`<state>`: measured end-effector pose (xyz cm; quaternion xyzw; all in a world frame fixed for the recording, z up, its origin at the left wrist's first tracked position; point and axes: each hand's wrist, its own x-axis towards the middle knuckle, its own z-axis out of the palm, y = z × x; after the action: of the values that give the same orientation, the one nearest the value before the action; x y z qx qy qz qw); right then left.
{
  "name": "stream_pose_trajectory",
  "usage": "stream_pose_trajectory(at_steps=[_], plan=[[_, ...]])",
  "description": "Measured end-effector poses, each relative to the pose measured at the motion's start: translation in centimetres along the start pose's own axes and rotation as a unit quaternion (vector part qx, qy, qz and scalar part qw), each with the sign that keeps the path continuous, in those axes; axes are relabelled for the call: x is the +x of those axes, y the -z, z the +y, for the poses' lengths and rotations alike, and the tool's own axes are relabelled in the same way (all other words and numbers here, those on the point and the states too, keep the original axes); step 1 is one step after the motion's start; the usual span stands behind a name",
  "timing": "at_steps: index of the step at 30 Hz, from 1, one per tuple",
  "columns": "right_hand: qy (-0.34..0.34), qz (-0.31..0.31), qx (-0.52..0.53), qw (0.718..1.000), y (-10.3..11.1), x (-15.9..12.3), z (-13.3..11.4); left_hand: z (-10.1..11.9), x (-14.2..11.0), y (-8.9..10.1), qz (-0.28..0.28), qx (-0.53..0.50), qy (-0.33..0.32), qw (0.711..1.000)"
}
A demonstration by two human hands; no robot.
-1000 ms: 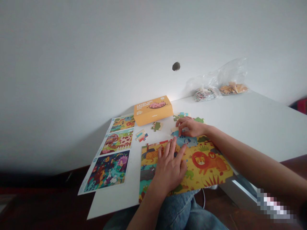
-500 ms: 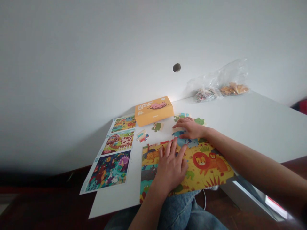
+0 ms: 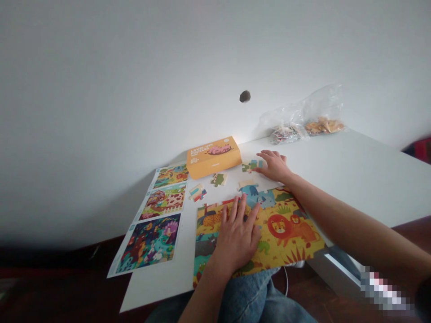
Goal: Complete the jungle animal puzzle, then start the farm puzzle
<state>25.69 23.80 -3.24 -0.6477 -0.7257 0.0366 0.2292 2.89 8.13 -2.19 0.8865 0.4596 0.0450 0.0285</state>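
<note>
A partly built animal jigsaw point(image 3: 286, 229) with a lion and a blue elephant lies at the near edge of the white table point(image 3: 353, 170). My left hand point(image 3: 237, 237) rests flat on it, fingers spread. Farther back, my right hand point(image 3: 274, 165) lies with fingers stretched over loose puzzle pieces point(image 3: 251, 166) just beyond the jigsaw's top edge. More loose pieces sit nearby: a green one point(image 3: 218, 179), a striped one point(image 3: 198, 193) and a pale one point(image 3: 247, 183).
An orange puzzle box point(image 3: 213, 157) stands behind the pieces. A printed sheet point(image 3: 155, 220) showing three pictures lies to the left. Two clear plastic bags point(image 3: 303, 121) of pieces rest against the wall at the back right. My jeans-clad legs point(image 3: 256, 296) show below the table edge.
My right hand has moved away from the elephant part of the jigsaw, back and to the right, onto the loose pieces by the box. My left hand has stayed on the jigsaw.
</note>
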Motion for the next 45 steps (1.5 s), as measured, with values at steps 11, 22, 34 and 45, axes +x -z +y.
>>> stream_pose_trajectory(at_steps=[11, 22, 34, 45], plan=[[0.024, -0.04, 0.007, 0.999, -0.6, 0.5, 1.1, -0.4, -0.3, 0.3, -0.014, -0.01, 0.005, 1.0], [0.091, -0.022, 0.311, 0.946, 0.7, -0.3, 0.1, -0.9, -0.7, 0.9, -0.025, -0.032, 0.034, 0.999], [0.104, -0.129, 0.368, 0.915, 1.0, -1.0, -0.5, -1.1, -0.8, 0.6, -0.012, -0.027, 0.034, 0.999], [0.072, -0.121, 0.397, 0.907, 1.0, -0.7, -0.3, -1.2, -0.8, 1.4, -0.036, -0.043, 0.049, 0.997]])
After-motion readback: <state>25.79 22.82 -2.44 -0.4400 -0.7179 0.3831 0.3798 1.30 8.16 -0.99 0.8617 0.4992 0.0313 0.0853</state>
